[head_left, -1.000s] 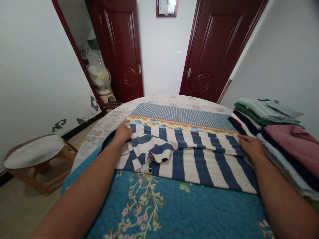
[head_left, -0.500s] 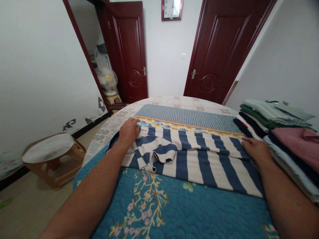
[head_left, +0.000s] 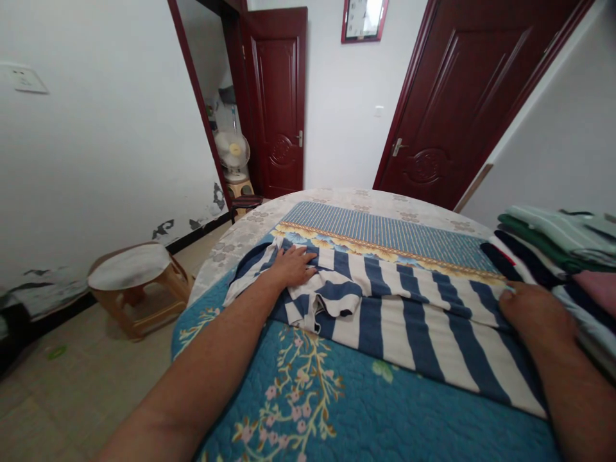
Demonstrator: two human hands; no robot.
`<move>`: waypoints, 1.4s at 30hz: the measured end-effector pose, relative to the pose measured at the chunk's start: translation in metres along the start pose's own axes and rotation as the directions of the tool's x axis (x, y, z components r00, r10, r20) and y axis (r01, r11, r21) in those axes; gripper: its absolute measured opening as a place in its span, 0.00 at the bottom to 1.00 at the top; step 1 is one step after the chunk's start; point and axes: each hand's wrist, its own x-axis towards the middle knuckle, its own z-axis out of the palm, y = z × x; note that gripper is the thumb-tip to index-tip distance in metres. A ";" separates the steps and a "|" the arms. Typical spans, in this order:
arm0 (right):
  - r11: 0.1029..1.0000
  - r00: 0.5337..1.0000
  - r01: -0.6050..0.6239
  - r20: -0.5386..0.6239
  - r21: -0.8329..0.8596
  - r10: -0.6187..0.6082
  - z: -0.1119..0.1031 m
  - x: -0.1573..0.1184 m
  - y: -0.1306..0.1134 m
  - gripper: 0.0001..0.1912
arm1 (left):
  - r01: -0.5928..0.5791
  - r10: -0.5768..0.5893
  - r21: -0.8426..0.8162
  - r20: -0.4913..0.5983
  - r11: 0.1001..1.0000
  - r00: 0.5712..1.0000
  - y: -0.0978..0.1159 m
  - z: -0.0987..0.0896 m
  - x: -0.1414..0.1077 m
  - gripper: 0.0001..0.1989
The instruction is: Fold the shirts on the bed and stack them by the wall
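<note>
A navy-and-cream striped shirt (head_left: 423, 321) lies partly folded across the blue quilted cover, its dark neckline at the left and a sleeve turned inward near the middle. My left hand (head_left: 293, 264) rests on the upper left part of the shirt, fingers spread over the cloth. At the far right corner of the shirt, my right hand (head_left: 536, 311) is closed on the hem; its fingertips are partly hidden.
The round table wears a pale patterned tablecloth (head_left: 226, 247) under the blue floral quilted cover (head_left: 409, 410). Stacked folded clothes (head_left: 558, 237) stand at the right edge. A stool (head_left: 129, 276) is on the floor at left, and a fan (head_left: 232, 152) stands in the doorway.
My left hand has moved from the shirt's upper left edge inward onto the cloth, its fingers now spread. My right hand stays at the hem. The view has turned left.
</note>
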 end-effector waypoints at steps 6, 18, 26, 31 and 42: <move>0.812 0.816 0.576 -0.122 0.092 -0.565 -0.023 -0.038 -0.094 0.26 | 0.062 -0.059 0.048 -0.056 0.997 0.997 -0.009 0.001 0.005 0.48; 0.892 0.801 0.450 0.432 0.024 -0.416 -0.009 -0.075 -0.125 0.38 | 0.005 -0.006 0.030 0.026 1.000 1.000 -0.027 0.001 0.011 0.55; 0.987 0.936 -0.026 0.342 -0.157 0.079 -0.025 -0.054 -0.050 0.39 | 0.003 -0.005 -0.039 -0.038 0.999 0.999 -0.026 0.003 0.010 0.47; 0.974 0.981 -0.170 0.065 -0.152 0.182 -0.041 -0.074 -0.046 0.35 | -0.089 -0.001 -0.284 -0.303 0.955 0.953 -0.011 -0.009 -0.018 0.27; 0.715 0.786 0.561 0.003 0.418 -0.618 -0.079 -0.206 -0.221 0.23 | -0.229 0.207 -0.104 -0.188 0.968 0.960 0.057 -0.018 -0.099 0.15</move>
